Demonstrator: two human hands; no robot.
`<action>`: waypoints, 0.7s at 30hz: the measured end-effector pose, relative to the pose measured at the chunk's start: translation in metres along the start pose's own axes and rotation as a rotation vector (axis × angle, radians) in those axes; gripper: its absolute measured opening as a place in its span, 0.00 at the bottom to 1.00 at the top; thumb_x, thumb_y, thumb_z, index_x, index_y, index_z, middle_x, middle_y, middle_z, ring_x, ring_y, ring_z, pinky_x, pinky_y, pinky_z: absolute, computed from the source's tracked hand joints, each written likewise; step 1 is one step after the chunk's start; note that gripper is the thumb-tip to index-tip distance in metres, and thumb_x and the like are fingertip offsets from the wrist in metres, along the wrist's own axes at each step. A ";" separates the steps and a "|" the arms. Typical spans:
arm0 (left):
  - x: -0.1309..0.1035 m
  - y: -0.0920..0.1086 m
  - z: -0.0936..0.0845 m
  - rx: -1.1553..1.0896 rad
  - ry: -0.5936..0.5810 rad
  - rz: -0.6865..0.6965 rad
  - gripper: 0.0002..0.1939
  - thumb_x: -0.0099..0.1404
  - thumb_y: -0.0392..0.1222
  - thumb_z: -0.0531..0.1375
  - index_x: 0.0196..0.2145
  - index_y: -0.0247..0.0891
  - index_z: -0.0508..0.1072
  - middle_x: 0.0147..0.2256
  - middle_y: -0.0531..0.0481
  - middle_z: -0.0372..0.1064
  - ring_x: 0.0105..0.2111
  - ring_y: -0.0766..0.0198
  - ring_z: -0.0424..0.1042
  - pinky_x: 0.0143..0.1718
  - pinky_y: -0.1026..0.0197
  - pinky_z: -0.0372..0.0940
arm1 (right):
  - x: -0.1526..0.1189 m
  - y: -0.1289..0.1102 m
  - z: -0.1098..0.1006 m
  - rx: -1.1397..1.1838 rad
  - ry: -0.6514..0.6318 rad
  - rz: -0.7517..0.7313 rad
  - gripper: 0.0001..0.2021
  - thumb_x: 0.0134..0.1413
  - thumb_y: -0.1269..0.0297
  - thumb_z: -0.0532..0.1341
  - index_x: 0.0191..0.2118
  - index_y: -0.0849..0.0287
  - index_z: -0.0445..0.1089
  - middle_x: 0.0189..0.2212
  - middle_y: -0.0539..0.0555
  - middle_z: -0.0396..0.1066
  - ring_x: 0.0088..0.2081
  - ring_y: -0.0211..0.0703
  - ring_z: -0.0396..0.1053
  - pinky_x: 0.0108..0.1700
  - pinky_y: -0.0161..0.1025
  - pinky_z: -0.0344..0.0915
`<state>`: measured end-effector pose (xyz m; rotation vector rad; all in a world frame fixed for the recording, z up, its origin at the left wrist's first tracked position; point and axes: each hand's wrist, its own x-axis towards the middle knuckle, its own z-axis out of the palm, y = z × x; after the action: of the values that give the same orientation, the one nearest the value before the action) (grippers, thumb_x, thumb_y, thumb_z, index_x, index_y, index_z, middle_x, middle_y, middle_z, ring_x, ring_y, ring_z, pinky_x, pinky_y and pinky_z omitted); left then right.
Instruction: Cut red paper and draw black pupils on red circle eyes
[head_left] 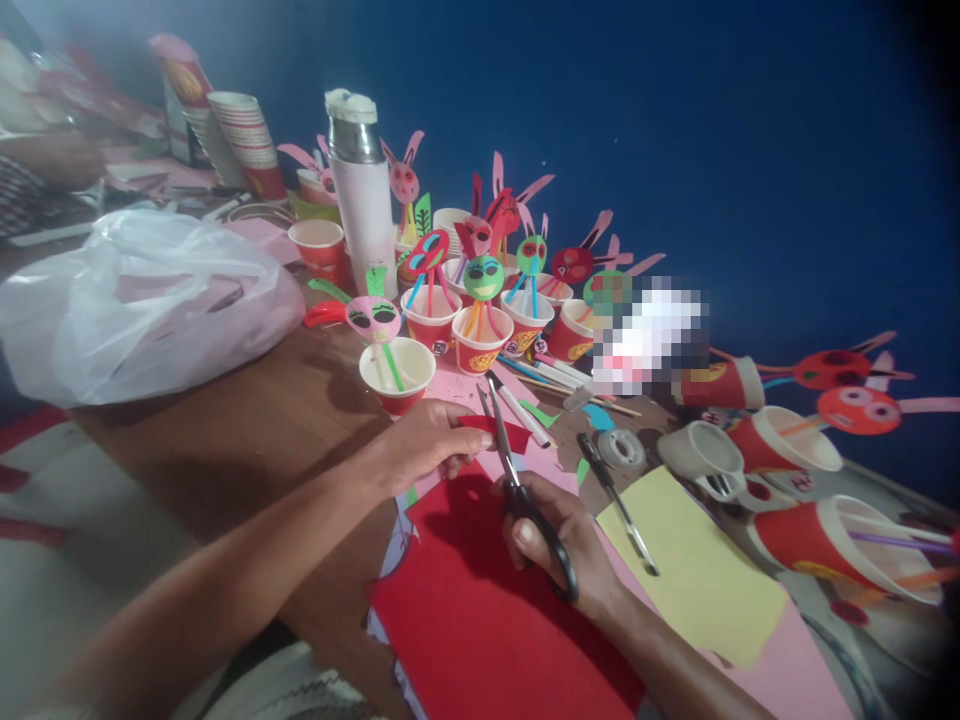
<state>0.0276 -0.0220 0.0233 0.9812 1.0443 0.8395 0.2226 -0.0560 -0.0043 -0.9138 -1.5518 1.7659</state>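
The right hand (551, 525) was closed around the black handles of the scissors (512, 475), whose blades stood slightly apart at the tips. The left hand (420, 447) held the small red strip (516, 436) pinched between thumb and fingers, and this strip was at the blades, above the upper end of the large red sheet (502, 610). To the right of the sheet there lay a yellow sheet (697, 570), with a black pen (619, 505) across its left edge and a tape roll (621, 450) near the pen. Just beyond the scissors was a white marker (525, 413). In front of the left hand stood a paper cup (397, 365), from which a pink paper face (373, 318) rose on a green stem. More decorated cups were behind it, beside a tall white bottle (365, 215). Farther left lay a plastic bag (157, 300), and behind this, another person's checked sleeve (19, 195).
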 end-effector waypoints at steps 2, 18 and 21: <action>0.000 0.001 0.000 0.015 0.017 -0.001 0.08 0.53 0.39 0.61 0.20 0.33 0.68 0.14 0.58 0.59 0.15 0.74 0.58 0.18 0.69 0.52 | 0.000 0.000 -0.001 -0.024 -0.018 -0.006 0.20 0.49 0.48 0.62 0.40 0.60 0.64 0.19 0.45 0.61 0.20 0.33 0.55 0.23 0.32 0.51; -0.004 0.006 0.003 0.057 0.054 -0.045 0.06 0.51 0.36 0.59 0.19 0.34 0.68 0.12 0.59 0.59 0.13 0.75 0.56 0.16 0.69 0.48 | 0.000 -0.005 0.002 -0.101 -0.066 -0.004 0.22 0.51 0.46 0.60 0.43 0.59 0.62 0.22 0.47 0.61 0.25 0.36 0.55 0.28 0.35 0.52; -0.003 0.004 0.003 0.045 0.046 -0.039 0.05 0.51 0.37 0.59 0.20 0.34 0.69 0.12 0.59 0.59 0.13 0.75 0.56 0.17 0.69 0.49 | -0.001 -0.005 0.002 -0.120 -0.073 -0.005 0.22 0.51 0.46 0.59 0.43 0.59 0.62 0.22 0.47 0.61 0.25 0.36 0.55 0.28 0.35 0.52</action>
<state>0.0296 -0.0245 0.0285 0.9804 1.1225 0.8134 0.2214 -0.0569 0.0011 -0.9099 -1.7209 1.7360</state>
